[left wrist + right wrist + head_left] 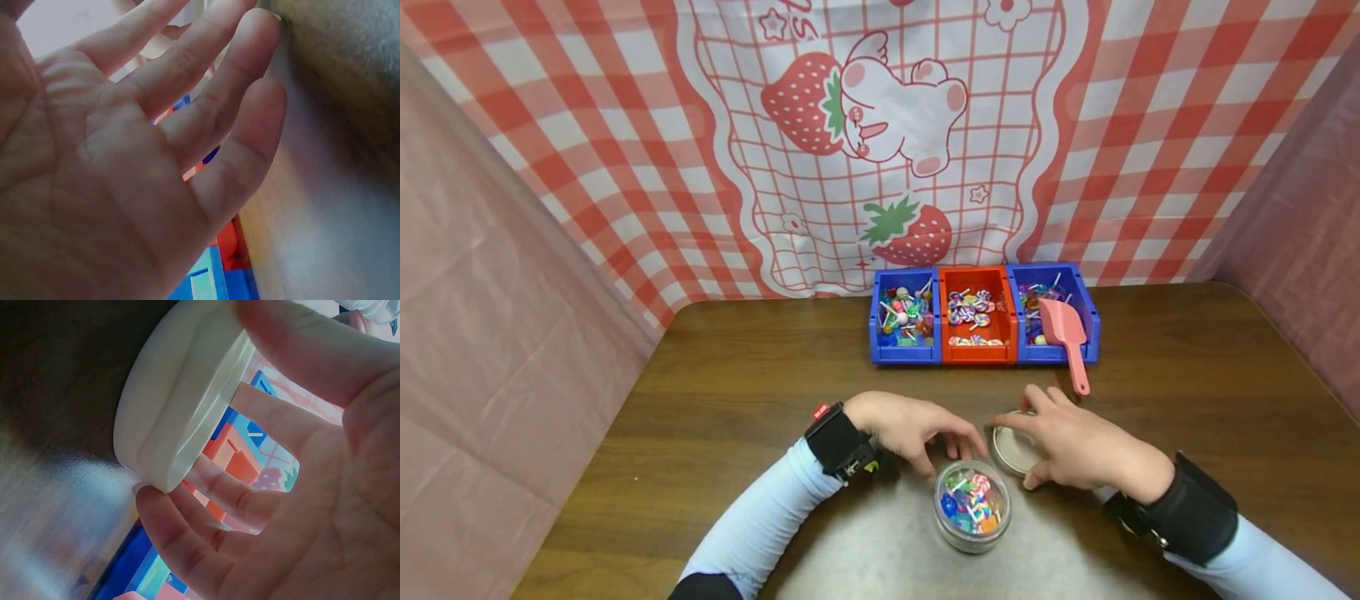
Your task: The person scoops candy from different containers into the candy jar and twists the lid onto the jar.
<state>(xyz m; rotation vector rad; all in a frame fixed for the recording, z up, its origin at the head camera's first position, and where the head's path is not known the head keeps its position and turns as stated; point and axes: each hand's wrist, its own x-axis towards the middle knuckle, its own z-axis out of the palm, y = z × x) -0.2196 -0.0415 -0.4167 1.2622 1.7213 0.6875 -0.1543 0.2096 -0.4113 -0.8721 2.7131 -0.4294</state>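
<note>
A clear round jar [973, 543] filled with colourful small candies [973, 500] stands near the front middle of the table. My left hand [917, 429] hovers just behind and left of it with fingers loosely bent; the left wrist view shows the bare palm with nothing in it. On the right, my right hand [1078, 446] holds a cream-coloured jar lid [1017, 452] by its rim, just behind the jar. In the right wrist view, thumb and fingers span the edge of the lid [165, 394], its hollow side facing the palm.
Along the back stand a blue bin [906, 357], a red bin [978, 357] and another blue bin [1092, 333], side by side, with small lollipops and candies inside. A pink scoop [1063, 325] leans over the right bin's front edge. A checked cloth [700, 208] hangs behind the table.
</note>
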